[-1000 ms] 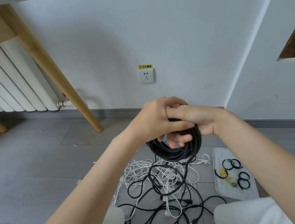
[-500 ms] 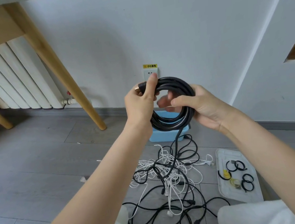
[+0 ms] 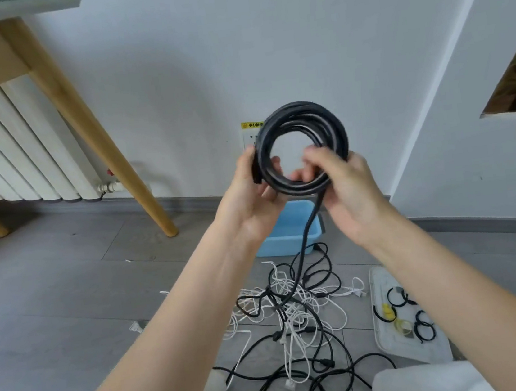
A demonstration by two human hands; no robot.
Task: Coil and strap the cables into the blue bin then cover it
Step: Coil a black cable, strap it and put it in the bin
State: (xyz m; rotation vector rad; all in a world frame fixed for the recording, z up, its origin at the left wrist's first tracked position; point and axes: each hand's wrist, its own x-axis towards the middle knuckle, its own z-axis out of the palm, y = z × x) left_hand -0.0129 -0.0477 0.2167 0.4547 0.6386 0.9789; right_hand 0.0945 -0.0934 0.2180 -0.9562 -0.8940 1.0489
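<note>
We see a grey plank floor [image 3: 52,301] meeting a white wall [image 3: 184,58], with a white radiator [image 3: 6,145] at the left behind a slanted wooden leg [image 3: 85,119]. A wall socket [image 3: 248,138] with a yellow label sits low on the wall, partly hidden behind the coil.

On the floor near the wall stands the blue bin [image 3: 283,242], open, with no lid on it; what lies inside we cannot tell. Just in front of it spreads a tangled pile of cables [image 3: 299,326], black and white strands crossing one another, reaching down to the bottom edge of the view. To the right of the pile lies a flat translucent lid [image 3: 432,352], carrying several black straps [image 3: 424,326] curled into small rings and a yellow piece among them.

Raised above the bin, we hold a black cable coil [image 3: 304,147], wound in several turns and facing the camera so that its opening shows. One strand drops from its lower edge down into the pile.

Our left hand [image 3: 252,196] grips the left side of the coil, thumb in front and fingers [image 3: 275,164] showing through the opening. Our right hand [image 3: 347,191] grips the lower right side, fingers curled narrow over the turns from the front.
</note>
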